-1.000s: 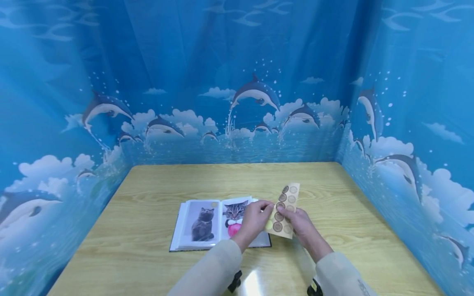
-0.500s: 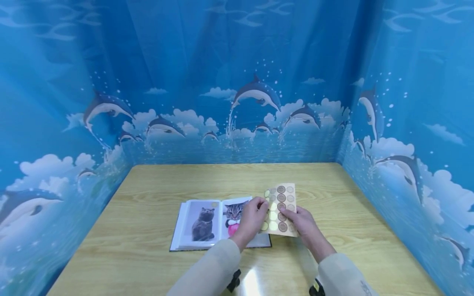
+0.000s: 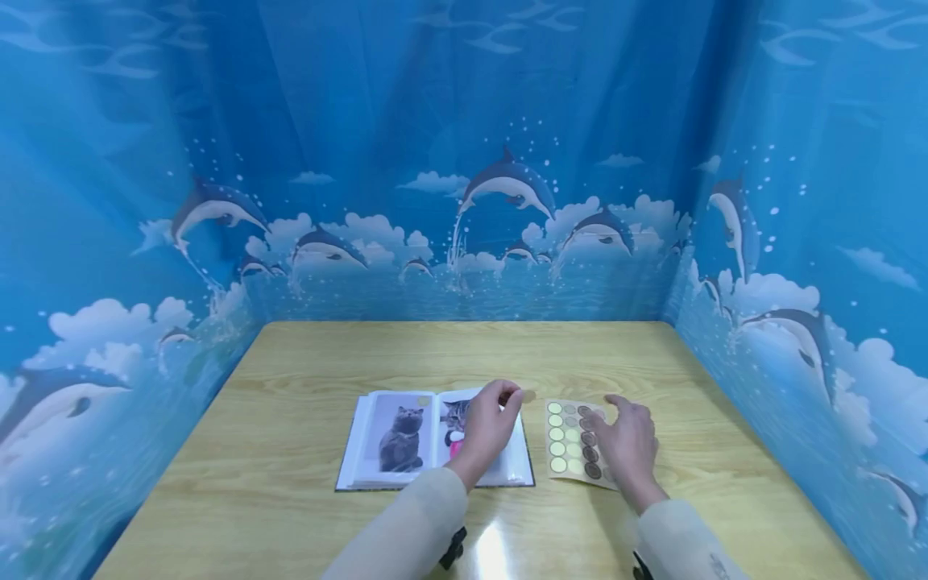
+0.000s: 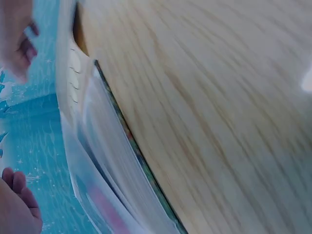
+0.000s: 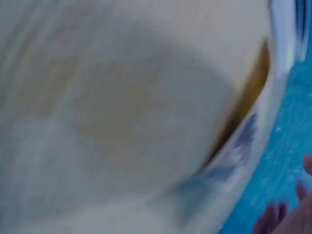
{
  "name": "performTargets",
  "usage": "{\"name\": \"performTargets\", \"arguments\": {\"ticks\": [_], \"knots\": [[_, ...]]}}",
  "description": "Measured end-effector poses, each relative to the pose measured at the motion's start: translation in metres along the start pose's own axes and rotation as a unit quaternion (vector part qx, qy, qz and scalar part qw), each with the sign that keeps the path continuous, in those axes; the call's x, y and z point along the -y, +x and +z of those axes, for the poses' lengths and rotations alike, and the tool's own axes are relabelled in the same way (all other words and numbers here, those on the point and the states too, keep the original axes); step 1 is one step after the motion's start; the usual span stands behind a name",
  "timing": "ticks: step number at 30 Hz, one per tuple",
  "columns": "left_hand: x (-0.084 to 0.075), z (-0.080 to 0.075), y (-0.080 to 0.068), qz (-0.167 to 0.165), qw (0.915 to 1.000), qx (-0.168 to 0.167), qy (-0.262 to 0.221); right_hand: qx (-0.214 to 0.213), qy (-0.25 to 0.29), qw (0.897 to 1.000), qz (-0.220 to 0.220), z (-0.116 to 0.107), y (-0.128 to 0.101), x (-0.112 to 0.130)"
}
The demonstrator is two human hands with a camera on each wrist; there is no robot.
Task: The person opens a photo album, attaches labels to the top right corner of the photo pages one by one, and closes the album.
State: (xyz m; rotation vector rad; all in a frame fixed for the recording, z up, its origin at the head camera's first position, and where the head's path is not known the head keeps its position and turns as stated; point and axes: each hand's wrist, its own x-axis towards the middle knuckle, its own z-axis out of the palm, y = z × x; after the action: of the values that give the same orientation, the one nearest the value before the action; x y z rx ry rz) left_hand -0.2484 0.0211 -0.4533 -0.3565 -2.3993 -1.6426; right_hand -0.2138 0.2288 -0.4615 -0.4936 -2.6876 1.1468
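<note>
You've laid the sticker sheet (image 3: pixel 576 442) flat; right hand (image 3: pixel 629 439) rests open on it, left hand (image 3: pixel 489 423) pinches one sticker (image 3: pixel 528 395) above the album (image 3: pixel 406 439).

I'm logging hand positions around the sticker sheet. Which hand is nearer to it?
Right. The right hand rests on the tan sheet of round stickers; the left hand hovers over the open cat photo album, beside the sheet.
</note>
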Motion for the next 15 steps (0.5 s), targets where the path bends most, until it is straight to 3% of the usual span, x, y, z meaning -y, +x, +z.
{"name": "performTargets", "arguments": {"ticks": [3,5,8,12,15], "knots": [[0.000,-0.003,-0.001,0.019,0.9988,0.007,0.045,0.075,0.057,0.995,-0.015,0.001,0.002,0.018],[0.000,-0.004,-0.002,0.036,0.9955,0.005,0.087,0.148,0.115,0.982,0.013,0.002,0.003,0.031],[0.001,-0.006,-0.002,0.073,0.9879,-0.010,0.136,0.217,0.173,0.959,0.062,0.004,0.005,0.043],[0.007,-0.008,-0.001,0.121,0.9765,-0.038,0.174,0.254,0.216,0.938,0.094,0.006,0.007,0.050],[0.009,-0.009,-0.001,0.138,0.9720,-0.042,0.186,0.267,0.225,0.932,0.095,0.009,0.007,0.053]]}}
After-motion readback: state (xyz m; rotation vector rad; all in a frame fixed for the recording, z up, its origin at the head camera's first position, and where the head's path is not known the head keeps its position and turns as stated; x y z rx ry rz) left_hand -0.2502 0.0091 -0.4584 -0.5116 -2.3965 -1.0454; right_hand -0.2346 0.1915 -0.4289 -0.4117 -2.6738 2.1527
